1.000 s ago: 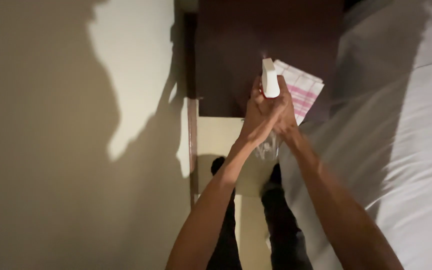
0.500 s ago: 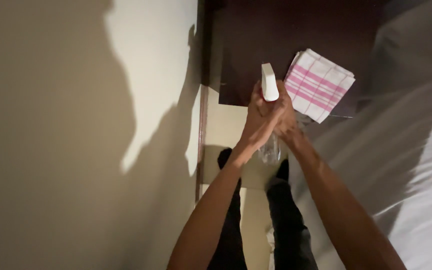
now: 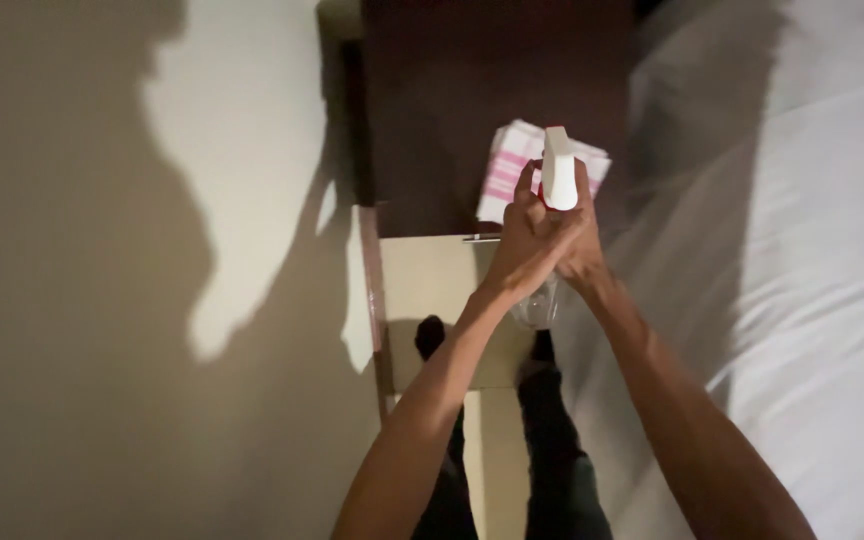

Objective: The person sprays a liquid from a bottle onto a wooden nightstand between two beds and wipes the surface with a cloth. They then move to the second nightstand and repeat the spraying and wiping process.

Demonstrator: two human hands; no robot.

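Both of my hands are wrapped around a clear spray bottle [image 3: 537, 303] with a white trigger head [image 3: 558, 168]. My left hand [image 3: 518, 248] covers the neck from the left, and my right hand [image 3: 586, 240] closes on it from the right, fingers up by the trigger. The bottle is held upright over the near edge of a dark brown bedside table [image 3: 442, 120]. A folded white cloth with pink stripes [image 3: 512, 172] lies on that table just behind the bottle head.
A bed with white sheets [image 3: 802, 280] fills the right side. A beige wall [image 3: 102, 300] with my shadow fills the left. Below are pale floor tiles [image 3: 432, 290] and my dark-trousered legs [image 3: 552, 470].
The view has shifted, so the table, cloth and bottle sit at a different place in the frame. My hands keep the same hold on the bottle, and the cloth is now partly behind the trigger head.
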